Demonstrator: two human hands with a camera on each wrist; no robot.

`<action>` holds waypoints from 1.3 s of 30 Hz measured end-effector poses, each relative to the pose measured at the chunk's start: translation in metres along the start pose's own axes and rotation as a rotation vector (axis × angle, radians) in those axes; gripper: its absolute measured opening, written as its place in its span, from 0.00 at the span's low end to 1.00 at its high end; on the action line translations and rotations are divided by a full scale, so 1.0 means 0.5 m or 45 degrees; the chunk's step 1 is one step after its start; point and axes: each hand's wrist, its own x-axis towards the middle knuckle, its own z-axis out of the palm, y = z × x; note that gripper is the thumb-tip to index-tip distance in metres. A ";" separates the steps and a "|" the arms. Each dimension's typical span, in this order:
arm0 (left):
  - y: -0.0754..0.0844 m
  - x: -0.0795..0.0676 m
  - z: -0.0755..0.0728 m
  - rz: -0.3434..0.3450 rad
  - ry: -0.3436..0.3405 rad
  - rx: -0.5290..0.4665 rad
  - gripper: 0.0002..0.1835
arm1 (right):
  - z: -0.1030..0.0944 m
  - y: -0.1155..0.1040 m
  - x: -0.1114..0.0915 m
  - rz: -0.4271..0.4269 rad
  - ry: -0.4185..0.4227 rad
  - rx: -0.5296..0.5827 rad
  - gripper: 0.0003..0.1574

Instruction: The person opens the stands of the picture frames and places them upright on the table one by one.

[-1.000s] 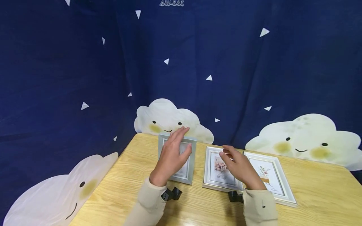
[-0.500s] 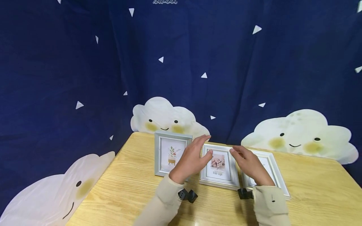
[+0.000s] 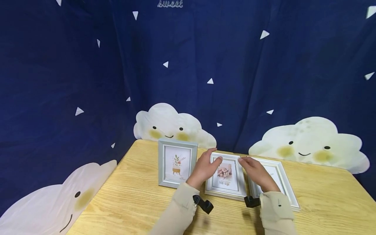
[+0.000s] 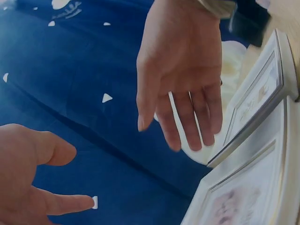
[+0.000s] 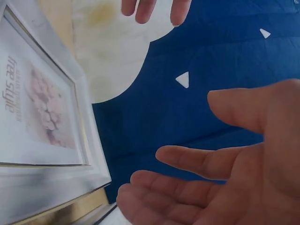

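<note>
- Both hands are released: the person's left hand [image 3: 205, 168] and right hand [image 3: 258, 174] face each other with fingers loosely spread, nothing between them.
- They hover about the upper corners of a silvery-white rectangular picture frame [image 3: 225, 176] with a pink flower print and "free style" lettering; it sits in the middle of the row, and I can't tell if any fingertip touches it.
- To the left of it, a pale grey-blue rectangular frame [image 3: 177, 161] shows a potted plant.
- Just beside it on the right is another white-and-silver frame [image 3: 277, 176], partly hidden by the right hand.
- All three are on a light wood-grain surface [image 3: 129, 189].
- Beige sleeves [image 3: 177, 209] cover the arms, with a small black device [image 3: 203, 204] at each wrist.
- Behind hangs a navy cloth [image 3: 176, 85] with smiling white clouds [image 3: 167, 119].
</note>
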 end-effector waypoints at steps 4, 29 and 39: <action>-0.005 0.008 0.017 -0.064 -0.025 -0.039 0.27 | 0.008 0.012 0.009 0.057 -0.012 0.010 0.37; -0.090 0.041 0.075 -0.343 -0.012 -0.137 0.36 | 0.038 0.046 0.021 0.241 -0.021 0.165 0.48; -0.096 0.032 0.084 -0.415 0.012 -0.173 0.38 | 0.046 0.057 0.021 0.273 -0.059 0.259 0.57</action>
